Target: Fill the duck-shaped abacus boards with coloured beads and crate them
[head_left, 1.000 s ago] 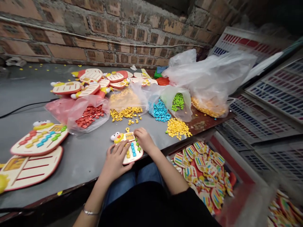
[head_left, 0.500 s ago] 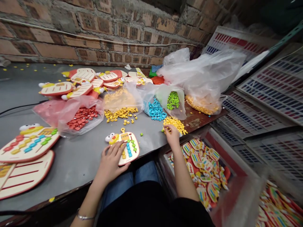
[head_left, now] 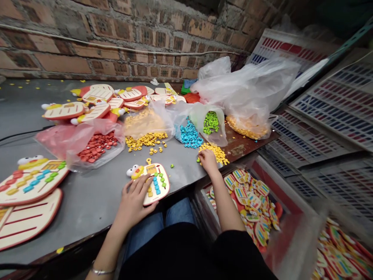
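Note:
A cream toy board (head_left: 161,191) with a duck-like head lies at the table's front edge. Blue, green and yellow pieces sit in rows along its slots. My left hand (head_left: 134,198) grips its left side, fingers across the face and thumb at the lower edge. Over the front of a loose yellow bead pile (head_left: 218,152), my right hand (head_left: 208,160) has its fingers pinched together. A green bit shows beside those fingertips; whether it is held I cannot tell. A single green bead (head_left: 172,166) lies between the board and the pile.
Bags of red beads (head_left: 97,147), yellow beads (head_left: 145,140), blue beads (head_left: 190,134) and green beads (head_left: 211,122) line the table. Toy boards are stacked at left (head_left: 29,217) and behind (head_left: 99,95). A bin (head_left: 291,194) of filled boards stands below right.
The view has shifted slightly. My left hand stays on the toy board, and my right hand stays at the yellow pile with its fingers drawn in a little.

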Tool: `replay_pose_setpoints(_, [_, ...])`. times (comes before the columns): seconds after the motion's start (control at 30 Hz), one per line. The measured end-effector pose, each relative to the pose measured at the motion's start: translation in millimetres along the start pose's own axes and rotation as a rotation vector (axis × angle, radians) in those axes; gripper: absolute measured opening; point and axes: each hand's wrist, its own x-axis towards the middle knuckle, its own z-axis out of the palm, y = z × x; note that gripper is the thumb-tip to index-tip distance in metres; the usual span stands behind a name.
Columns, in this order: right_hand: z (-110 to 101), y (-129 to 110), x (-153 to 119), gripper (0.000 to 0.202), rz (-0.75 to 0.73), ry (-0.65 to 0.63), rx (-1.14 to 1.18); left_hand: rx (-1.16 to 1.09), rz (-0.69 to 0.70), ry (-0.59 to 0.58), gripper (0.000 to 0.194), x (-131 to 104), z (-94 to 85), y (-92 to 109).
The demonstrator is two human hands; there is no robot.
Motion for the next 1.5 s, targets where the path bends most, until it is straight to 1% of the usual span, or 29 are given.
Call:
replay_pose_setpoints(0.07, [-2.4, 2.7, 4.8, 0.015, 0.003, 0.000, 0.101, -0.002, 0.000, 0.005, 0.069, 0.0, 0.0, 0.3])
replay_pose_setpoints(0.17, [-9.9, 10.5, 8.2, 0.017, 0.016, 0.055, 0.181, -0.008, 0.004, 0.006, 0.069, 0.0, -0.2, 0.5])
replay_pose_setpoints(0.23, [-14.7, 15.7, 8.1, 0.016, -0.017, 0.046, 0.143, -0.005, 0.003, -0.001, 0.069, 0.1, -0.5, 0.4])
replay_pose_setpoints(0.37, [-18.3, 18.2, 7.1, 0.014, -0.114, -0.096, -0.012, 0.008, -0.001, -0.007, 0.068, 0.3, -0.8, 0.4])
replay_pose_setpoints(0.6, [-24.8, 6.5, 13.6, 0.015, -0.126, -0.198, -0.289, 0.009, 0.009, -0.003, 0.066, 0.5, -0.9, 0.3])
replay_pose_setpoints(0.73, [-29.3, 5.3, 15.1, 0.015, -0.153, -0.241, -0.335, -0.001, 0.006, 0.001, 0.065, 0.0, -0.1, -0.4])
replay_pose_setpoints(0.83, [-28.1, 7.9, 12.8, 0.013, -0.149, -0.222, -0.309, -0.012, 0.003, 0.007, 0.066, -0.1, 0.2, -0.4])
replay_pose_setpoints(0.9, [-25.9, 10.3, 9.4, 0.013, -0.142, -0.181, -0.249, -0.012, 0.002, 0.010, 0.067, 0.1, -0.1, 0.0])
replay_pose_setpoints(0.97, [-23.9, 12.3, 4.6, 0.013, -0.137, -0.112, -0.136, -0.007, 0.003, 0.010, 0.066, 0.4, -0.7, 0.5])
replay_pose_setpoints(1.1, [-23.4, 10.0, -7.9, 0.017, -0.090, 0.084, 0.201, -0.001, 0.010, 0.016, 0.065, 0.7, -1.6, 1.1])
replay_pose_setpoints(1.17, [-24.1, 3.7, -14.7, 0.018, -0.051, 0.143, 0.410, -0.002, 0.009, 0.018, 0.065, 0.7, -1.9, 0.9])
replay_pose_setpoints(1.23, [-24.2, -6.1, -22.1, 0.019, -0.035, 0.156, 0.604, -0.004, 0.010, 0.016, 0.065, 0.7, -2.2, 0.6])
replay_pose_setpoints(1.3, [-22.5, -17.9, -30.0, 0.018, -0.042, 0.145, 0.719, -0.007, 0.013, 0.012, 0.065, 0.8, -2.5, 0.6])
replay_pose_setpoints(1.4, [-15.9, -34.6, -41.1, 0.014, -0.035, 0.100, 0.748, -0.009, 0.011, 0.006, 0.065, 1.0, -3.1, 1.2])
replay_pose_setpoints(1.5, [-6.3, -44.5, -47.3, 0.013, -0.022, 0.057, 0.707, -0.004, 0.007, 0.002, 0.066, 1.0, -3.5, 1.8])
